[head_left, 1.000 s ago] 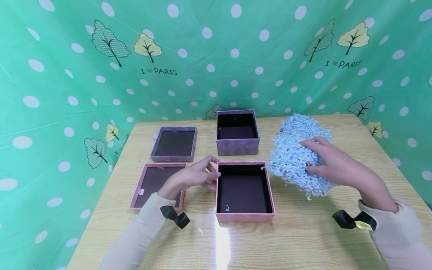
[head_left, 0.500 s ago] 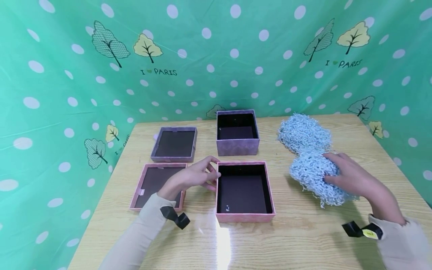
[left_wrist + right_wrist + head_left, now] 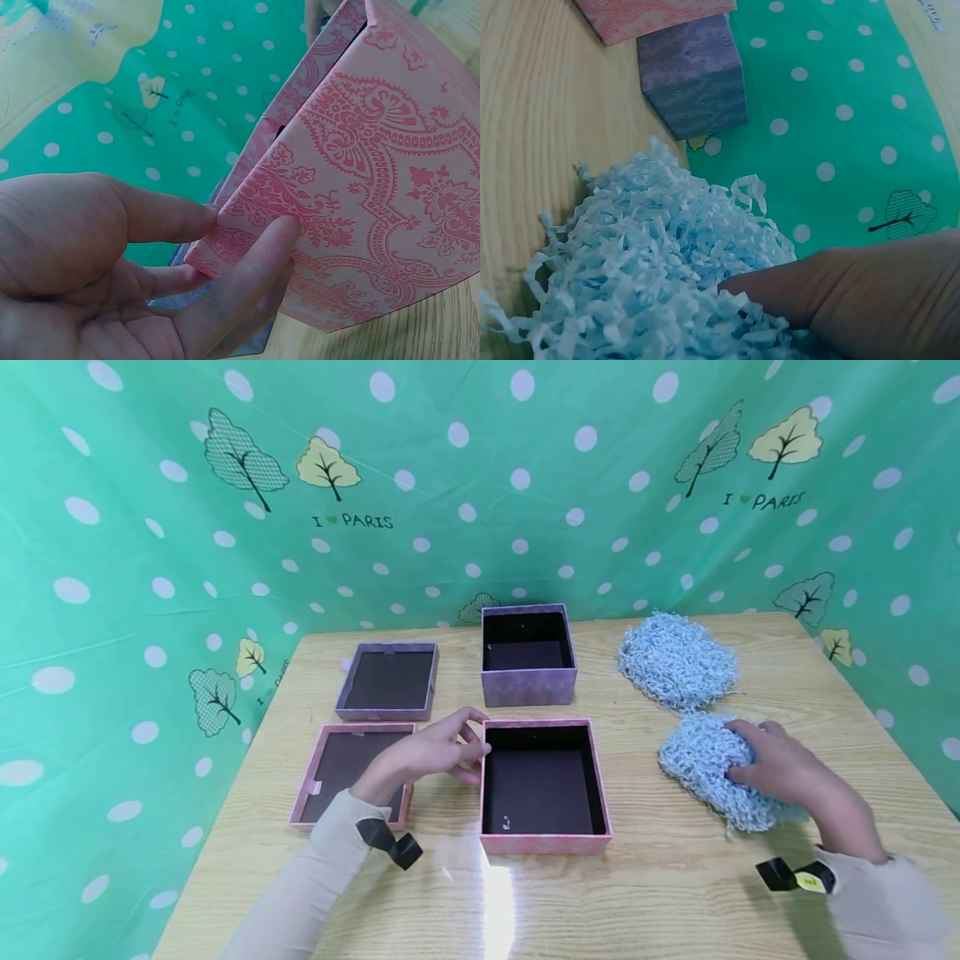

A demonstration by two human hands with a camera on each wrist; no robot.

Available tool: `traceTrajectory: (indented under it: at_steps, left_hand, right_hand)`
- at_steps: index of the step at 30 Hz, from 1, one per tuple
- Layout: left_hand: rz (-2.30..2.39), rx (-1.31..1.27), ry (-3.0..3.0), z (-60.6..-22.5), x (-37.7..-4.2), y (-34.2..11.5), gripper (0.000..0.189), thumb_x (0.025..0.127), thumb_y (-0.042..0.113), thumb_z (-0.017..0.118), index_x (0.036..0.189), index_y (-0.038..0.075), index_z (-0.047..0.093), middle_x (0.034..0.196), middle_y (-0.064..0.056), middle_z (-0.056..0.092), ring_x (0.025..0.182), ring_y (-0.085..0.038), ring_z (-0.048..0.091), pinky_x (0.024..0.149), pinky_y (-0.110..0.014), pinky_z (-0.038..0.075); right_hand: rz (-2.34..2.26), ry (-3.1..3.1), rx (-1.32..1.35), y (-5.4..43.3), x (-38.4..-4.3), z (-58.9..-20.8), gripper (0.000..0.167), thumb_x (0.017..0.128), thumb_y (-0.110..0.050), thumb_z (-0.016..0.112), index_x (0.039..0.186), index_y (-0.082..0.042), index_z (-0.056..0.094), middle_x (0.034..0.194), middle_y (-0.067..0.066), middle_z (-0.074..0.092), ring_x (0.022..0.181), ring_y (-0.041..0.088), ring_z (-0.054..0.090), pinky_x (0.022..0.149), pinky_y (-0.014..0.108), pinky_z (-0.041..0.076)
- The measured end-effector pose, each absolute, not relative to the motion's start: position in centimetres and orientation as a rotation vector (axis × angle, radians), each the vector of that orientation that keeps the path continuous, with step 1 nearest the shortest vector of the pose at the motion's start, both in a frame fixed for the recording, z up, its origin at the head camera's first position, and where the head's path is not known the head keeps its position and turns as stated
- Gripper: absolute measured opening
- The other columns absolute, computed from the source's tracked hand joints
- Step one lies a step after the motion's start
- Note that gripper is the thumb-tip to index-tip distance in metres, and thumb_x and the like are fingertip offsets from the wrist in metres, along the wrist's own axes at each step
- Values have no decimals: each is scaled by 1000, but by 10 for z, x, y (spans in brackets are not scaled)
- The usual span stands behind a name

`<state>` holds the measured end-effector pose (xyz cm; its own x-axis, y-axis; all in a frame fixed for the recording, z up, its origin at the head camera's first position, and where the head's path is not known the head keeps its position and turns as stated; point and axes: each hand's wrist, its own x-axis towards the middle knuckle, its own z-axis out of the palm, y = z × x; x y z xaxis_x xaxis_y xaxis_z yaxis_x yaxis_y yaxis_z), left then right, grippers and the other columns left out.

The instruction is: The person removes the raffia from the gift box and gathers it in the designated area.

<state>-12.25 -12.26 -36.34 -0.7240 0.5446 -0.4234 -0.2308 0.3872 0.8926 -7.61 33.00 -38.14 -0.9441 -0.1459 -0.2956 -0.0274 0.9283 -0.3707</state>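
Observation:
A square pink box (image 3: 546, 843) with a black interior sits mid-table. My left hand (image 3: 442, 747) holds it at its left side, the thumb (image 3: 176, 217) at the rim and the other fingers against the patterned outer wall. At the right, my right hand (image 3: 780, 768) grips a clump of light blue shredded paper (image 3: 697, 760), low over the table. In the right wrist view the thumb digs into the shredded paper (image 3: 652, 262), and the other fingers are hidden. Behind this clump lies a second pile of blue shredded paper (image 3: 675, 656).
Behind the pink box stands an open purple box (image 3: 528, 687). To the left lie a purple lid (image 3: 386, 714) and a pink lid (image 3: 318, 756), both with dark insides up; my left forearm passes over the pink one. A green dotted cloth (image 3: 480, 485) hangs behind the wooden table (image 3: 637, 893).
My right hand has moved right and toward me with the blue clump, lowering it and separating it from the rear pile. The left hand and pink box have stayed put.

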Motion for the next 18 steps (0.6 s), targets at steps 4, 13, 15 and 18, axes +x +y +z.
traceTrajectory:
  at_steps: [4, 13, 15, 18]
  left_hand:
    - [1412, 272, 1940, -364, -123, -123, 41, 98, 6, 49, 135, 6, 33, 101, -17, 48, 73, -23, 68, 81, -47, 57]
    - [1391, 287, 1969, -365, -123, -123, 42, 98, 8, 51, 136, 7, 33, 101, -17, 49, 76, -25, 68, 81, -46, 57]
    - [1352, 294, 2006, -364, -124, -123, 42, 98, 10, 52, 135, 8, 34, 102, -16, 49, 82, -27, 67, 82, -46, 57]
    - [1235, 339, 2104, -362, -126, -124, 42, 98, 15, 54, 136, 10, 36, 104, -15, 52, 89, -32, 65, 81, -44, 58]
  right_hand:
    - [-503, 2729, -88, 330, -76, -388, 73, 85, -19, 66, 141, 10, 28, 132, 50, 21, 112, 68, 31, 85, 74, 37]
    - [-482, 2682, -105, 328, -77, -377, 85, 83, -29, 71, 141, 13, 26, 131, 50, 19, 111, 67, 31, 82, 71, 40]
    - [-461, 2681, -109, 327, -78, -368, 87, 82, -34, 72, 141, 12, 28, 131, 49, 20, 111, 67, 32, 81, 70, 41]
    - [-400, 2715, -99, 322, -82, -352, 86, 84, -44, 69, 142, 7, 31, 133, 47, 21, 111, 67, 31, 79, 71, 41]
